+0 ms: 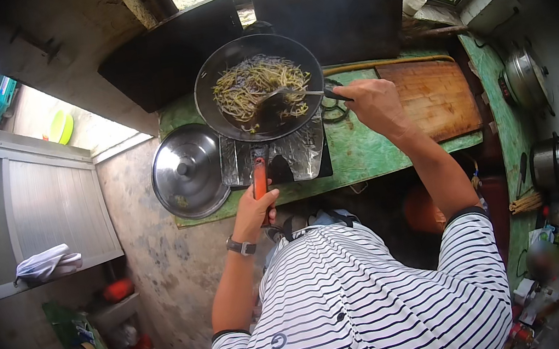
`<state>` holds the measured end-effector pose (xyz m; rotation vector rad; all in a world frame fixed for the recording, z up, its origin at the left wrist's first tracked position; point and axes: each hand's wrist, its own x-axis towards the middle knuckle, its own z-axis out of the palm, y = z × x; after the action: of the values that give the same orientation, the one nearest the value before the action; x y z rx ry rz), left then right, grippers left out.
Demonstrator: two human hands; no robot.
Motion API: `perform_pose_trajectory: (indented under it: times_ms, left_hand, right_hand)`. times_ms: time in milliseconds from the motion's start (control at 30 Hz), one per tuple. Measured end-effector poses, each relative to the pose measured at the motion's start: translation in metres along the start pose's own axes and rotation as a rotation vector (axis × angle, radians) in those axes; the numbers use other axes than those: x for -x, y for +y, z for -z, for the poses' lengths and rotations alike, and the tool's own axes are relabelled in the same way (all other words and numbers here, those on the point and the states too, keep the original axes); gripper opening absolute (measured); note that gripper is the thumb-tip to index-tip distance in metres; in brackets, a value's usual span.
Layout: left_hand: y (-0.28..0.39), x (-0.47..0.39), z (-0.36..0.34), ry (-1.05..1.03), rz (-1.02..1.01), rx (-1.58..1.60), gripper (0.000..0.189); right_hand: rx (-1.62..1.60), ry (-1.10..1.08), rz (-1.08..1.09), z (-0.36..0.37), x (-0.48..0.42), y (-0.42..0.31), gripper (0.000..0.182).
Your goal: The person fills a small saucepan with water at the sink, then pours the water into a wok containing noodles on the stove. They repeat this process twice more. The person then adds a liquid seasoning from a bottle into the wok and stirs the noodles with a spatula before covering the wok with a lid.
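Note:
My left hand [255, 211] is closed around the orange handle [259, 178] of a dark wok [203, 91], which sits over the foil-covered gas stove [303, 155]. Inside the wok lie bean sprouts [253, 84], with dark liquid near its lower side. My right hand [374, 105] grips the black handle of a metal spatula [294, 91] from the wok's right side. The spatula's head dips among the sprouts, partly hidden by them. Left of the stove a steel lid [185, 171] rests on the green counter [363, 160].
A wooden cutting board [430, 100] lies on the counter to the right. Behind the wok stand dark splash panels [330, 22]. Pots, including a lidded one [549, 166], line the right-hand shelf. A yellow hose [387, 62] runs along the counter's back.

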<state>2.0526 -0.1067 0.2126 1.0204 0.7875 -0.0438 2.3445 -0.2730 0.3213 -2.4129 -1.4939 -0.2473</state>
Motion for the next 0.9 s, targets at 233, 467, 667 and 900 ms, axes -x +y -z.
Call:
perform_pose_trajectory:
  times_ms: [233,467,667,900]
  left_hand:
    - [0.003,-0.001,-0.004,-0.001,-0.009,-0.015,0.047]
    - [0.002,-0.002,-0.003,0.028,0.008,-0.033,0.045]
    - [-0.001,0.000,0.001,0.048,0.003,-0.009,0.045]
    - [-0.004,-0.001,0.013,-0.037,-0.026,-0.023,0.038]
  right_hand:
    - [-0.008,0.042,-0.041,-0.010,0.002,0.007,0.026]
    - [-0.034,0.160,-0.072,-0.021,-0.018,-0.004,0.025]
    - [-0.125,0.133,-0.014,-0.030,-0.011,0.011,0.029]
    - [-0.096,0.109,-0.173,-0.031,0.012,0.018,0.033]
